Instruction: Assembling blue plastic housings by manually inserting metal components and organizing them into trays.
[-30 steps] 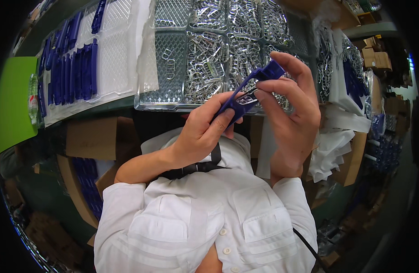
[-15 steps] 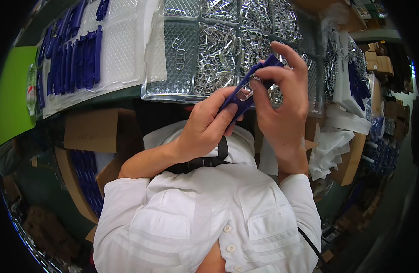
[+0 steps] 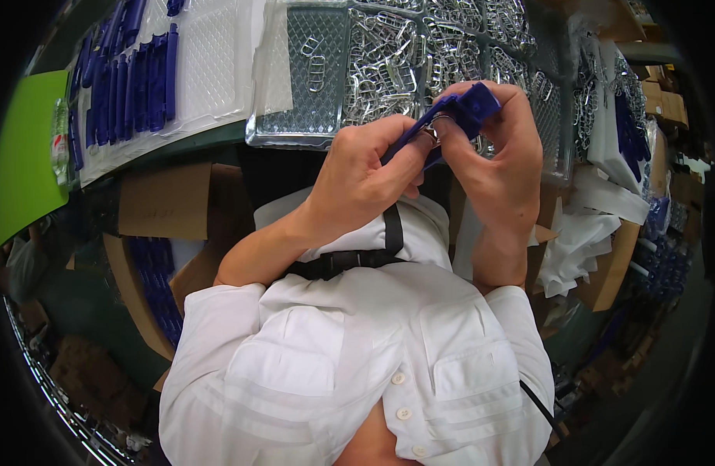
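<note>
Both hands grip a long dark-blue plastic part (image 3: 472, 109) over the front edge of the metal-parts tray. My left hand (image 3: 359, 175) is closed around its lower left end, with the thumb on top. Higher up, my right hand (image 3: 499, 167) curls its fingers behind the part and presses its thumb on the inner side. Between the two thumbs shows a shiny bent-wire clip (image 3: 436, 129) at the part's hollow side. Fingers cover much of the clip, so I cannot tell how it is seated.
A clear compartment tray (image 3: 291, 140) holds many loose wire clips (image 3: 381, 66). To its left, blue plastic parts (image 3: 144, 85) lie in rows on a white tray (image 3: 210, 116). Below the table edge stand an open carton (image 3: 163, 202) with blue parts and crumpled white wrapping (image 3: 579, 248).
The blue part has turned in my hands, its upper end moving right. My right fingers have gone from raised to curled around it, and both thumbs have come together at the clip.
</note>
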The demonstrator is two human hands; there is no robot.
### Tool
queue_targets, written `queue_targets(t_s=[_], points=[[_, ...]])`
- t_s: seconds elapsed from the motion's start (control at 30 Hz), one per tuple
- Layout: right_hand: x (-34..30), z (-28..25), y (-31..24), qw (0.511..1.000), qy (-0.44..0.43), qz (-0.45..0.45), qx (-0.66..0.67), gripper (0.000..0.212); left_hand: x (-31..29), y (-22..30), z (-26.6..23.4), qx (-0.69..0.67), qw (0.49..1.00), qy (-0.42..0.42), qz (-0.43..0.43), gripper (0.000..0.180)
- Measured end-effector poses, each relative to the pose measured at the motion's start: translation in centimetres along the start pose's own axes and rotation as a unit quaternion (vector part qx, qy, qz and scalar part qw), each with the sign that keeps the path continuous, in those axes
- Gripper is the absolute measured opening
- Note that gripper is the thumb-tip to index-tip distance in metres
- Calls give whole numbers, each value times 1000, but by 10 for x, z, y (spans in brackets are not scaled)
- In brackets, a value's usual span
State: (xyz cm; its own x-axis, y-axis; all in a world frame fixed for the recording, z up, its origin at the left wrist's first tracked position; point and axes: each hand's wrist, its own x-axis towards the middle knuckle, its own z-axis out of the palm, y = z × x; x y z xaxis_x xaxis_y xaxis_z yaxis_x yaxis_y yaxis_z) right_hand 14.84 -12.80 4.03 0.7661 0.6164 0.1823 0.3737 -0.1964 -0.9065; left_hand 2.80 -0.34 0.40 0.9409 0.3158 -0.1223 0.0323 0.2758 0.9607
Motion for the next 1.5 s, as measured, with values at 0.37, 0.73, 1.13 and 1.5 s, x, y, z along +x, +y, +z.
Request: queue_targets(t_s=[0.37, 0.73, 1.13, 1.5], points=[[17, 1, 24, 996, -38, 51, 57, 28, 7, -5, -6, 97, 995, 19, 23, 24], [2, -14, 6, 852, -139, -15, 505, 64, -26, 32, -9, 245, 944, 36, 220, 60], [17, -5, 5, 886, -97, 131, 433, 69, -19, 37, -4, 138, 985, 46, 91, 63], [28, -8, 16, 870, -43, 114, 478, 63, -9, 41, -15, 292, 937, 51, 187, 63]])
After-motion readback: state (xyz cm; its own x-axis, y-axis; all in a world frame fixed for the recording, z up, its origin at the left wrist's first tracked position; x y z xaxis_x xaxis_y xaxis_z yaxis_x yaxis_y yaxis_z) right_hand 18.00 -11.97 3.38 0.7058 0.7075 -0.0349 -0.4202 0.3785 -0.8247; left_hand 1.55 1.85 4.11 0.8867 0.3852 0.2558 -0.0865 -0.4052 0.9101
